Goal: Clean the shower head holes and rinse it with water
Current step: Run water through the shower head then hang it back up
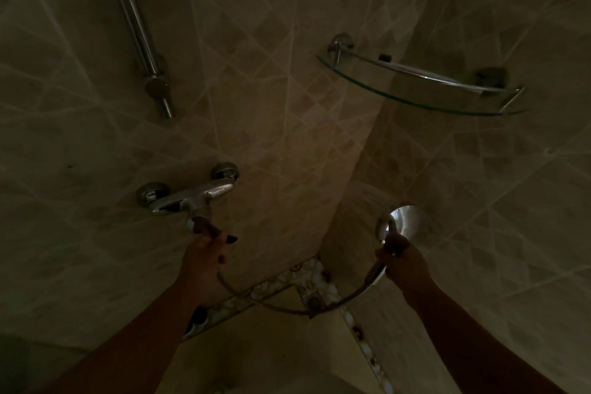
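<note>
The room is dim. The left hand (204, 253) reaches up to the tap (192, 198) on the tiled wall (287, 105). Its fingers are curled round the lever (203, 225) that hangs under the tap, so the grip is closed on the lever.

The right hand (404, 262) holds the shower head (398, 222) by its handle, on the right side near the corner of the walls. Its fingers wrap the handle and the thumb points up along it. The shiny round head sits just above that hand. A faint spray seems to fan from it up and to the left, but it is too dark to be sure.

A hose (287, 309) hangs in a loop low between the two hands.

Far up on the left is a metal rail (134, 19). Far up on the right is a glass corner shelf (425, 99) with a metal bar.
</note>
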